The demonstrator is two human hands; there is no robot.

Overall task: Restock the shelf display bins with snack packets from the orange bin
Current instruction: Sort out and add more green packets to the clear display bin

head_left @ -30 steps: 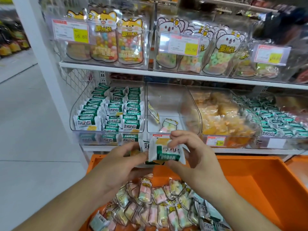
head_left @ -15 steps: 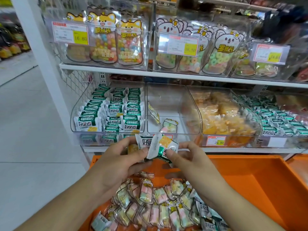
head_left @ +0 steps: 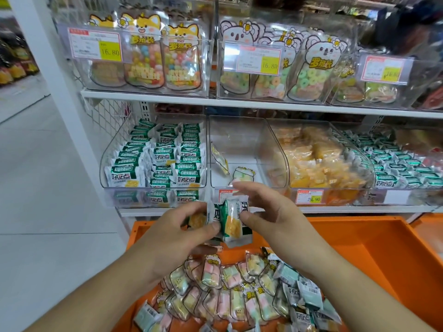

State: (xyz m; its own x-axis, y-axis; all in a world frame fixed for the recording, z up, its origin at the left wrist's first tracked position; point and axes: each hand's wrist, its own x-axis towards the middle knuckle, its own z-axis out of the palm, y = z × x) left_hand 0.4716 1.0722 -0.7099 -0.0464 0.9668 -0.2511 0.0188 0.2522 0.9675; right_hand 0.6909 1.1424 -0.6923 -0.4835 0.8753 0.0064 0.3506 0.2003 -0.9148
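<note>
Lying nearest in the big orange plastic bin (head_left: 395, 255) is a heap of small see-through packets of pink, yellow and green sweets (head_left: 230, 293), with some white and green wrapped snack packets (head_left: 304, 305) at the right of the heap. So a lot is left to put away.

Just above the heap, the left hand (head_left: 177, 233) pinches a little bunch of white and green snack packets with yellow pictures (head_left: 230, 221) between thumb and fingers. The right hand (head_left: 271, 214) is right beside the bunch with its fingers loosely spread; I cannot tell if it touches the packets.

Behind the hands is the white shelf (head_left: 359, 208) with clear plastic bins. The left clear bin (head_left: 153, 164) is almost full of neat rows of the same white and green packets, so the bunch likely goes there. The middle clear bin (head_left: 242, 144) is nearly bare, with just two sweet packets inside, so it needs the most filling. The next bin along (head_left: 318, 161) holds plenty of orange and yellow packets.

I think the job is only partly done.
</note>
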